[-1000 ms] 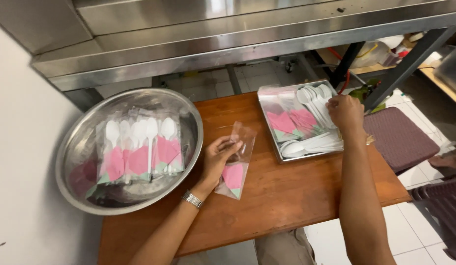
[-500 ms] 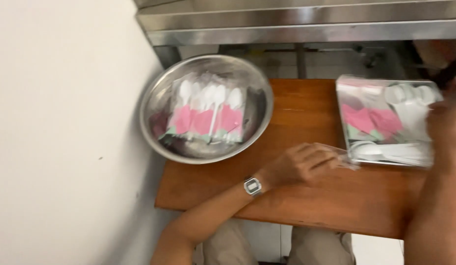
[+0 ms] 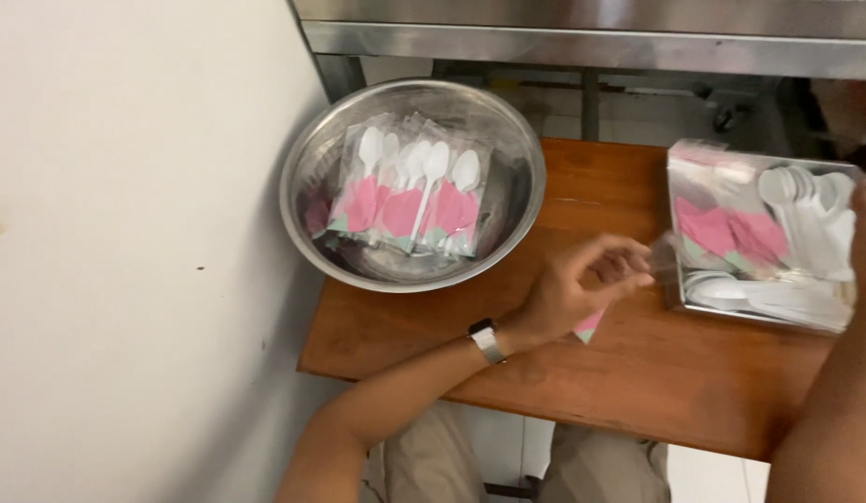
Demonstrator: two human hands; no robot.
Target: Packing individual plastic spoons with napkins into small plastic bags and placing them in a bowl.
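White wall fills the left side of the head view, and a stainless steel shelf edge runs across the top above a pale tiled floor. Below them stands a reddish-brown wooden table. On its left end sits a round steel bowl holding a row of clear packets, each with a white plastic spoon and a pink folded napkin. At the right end is a rectangular steel tray with loose pink napkins and loose white spoons. The left hand, a watch on its wrist, is curled shut around a clear packet with a pink napkin, held just above the table between bowl and tray. The right hand is at the tray's far edge, mostly cut off; its grip cannot be told.
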